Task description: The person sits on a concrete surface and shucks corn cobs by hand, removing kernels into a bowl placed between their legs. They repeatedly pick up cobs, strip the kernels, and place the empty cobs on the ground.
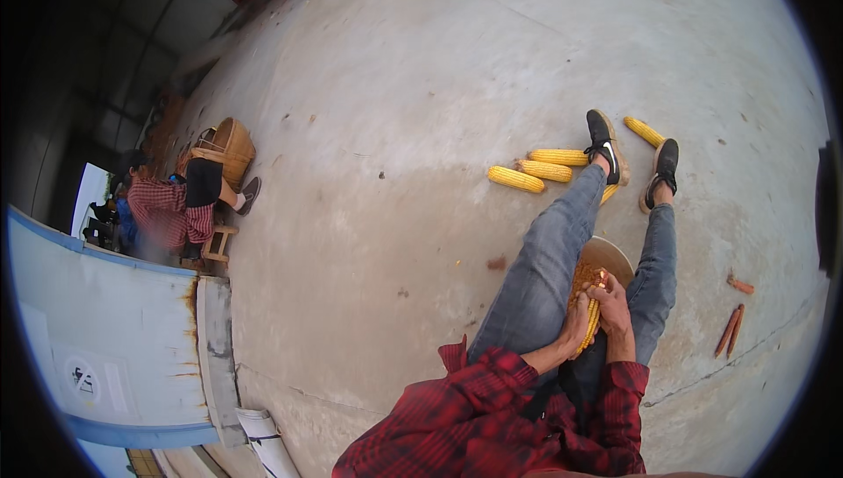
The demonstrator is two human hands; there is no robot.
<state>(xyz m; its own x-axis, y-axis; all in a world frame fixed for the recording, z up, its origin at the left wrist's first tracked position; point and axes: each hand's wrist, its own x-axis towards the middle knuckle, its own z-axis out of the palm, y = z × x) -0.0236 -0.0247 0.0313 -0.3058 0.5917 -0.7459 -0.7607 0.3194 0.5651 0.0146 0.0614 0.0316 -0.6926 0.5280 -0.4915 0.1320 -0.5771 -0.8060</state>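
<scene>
Between my knees I hold an ear of yellow corn (591, 328) over a basin (614, 254). Its far end is partly bare, with reddish cob showing among a few kernels. My left hand (575, 321) wraps the ear from the left side. From the right, my right hand (611, 305) grips it near the bare end, fingers closed around the upper part. Loose kernels (581, 276) lie in the basin, partly hidden by my leg and hands.
Several whole ears of corn (516, 179) lie around my shoes on the concrete floor (395, 228). Bare cobs (730, 331) rest at the right. Far left, another person (164, 208) sits beside a woven basket (230, 149). A rust-stained panel (118, 333) stands at lower left.
</scene>
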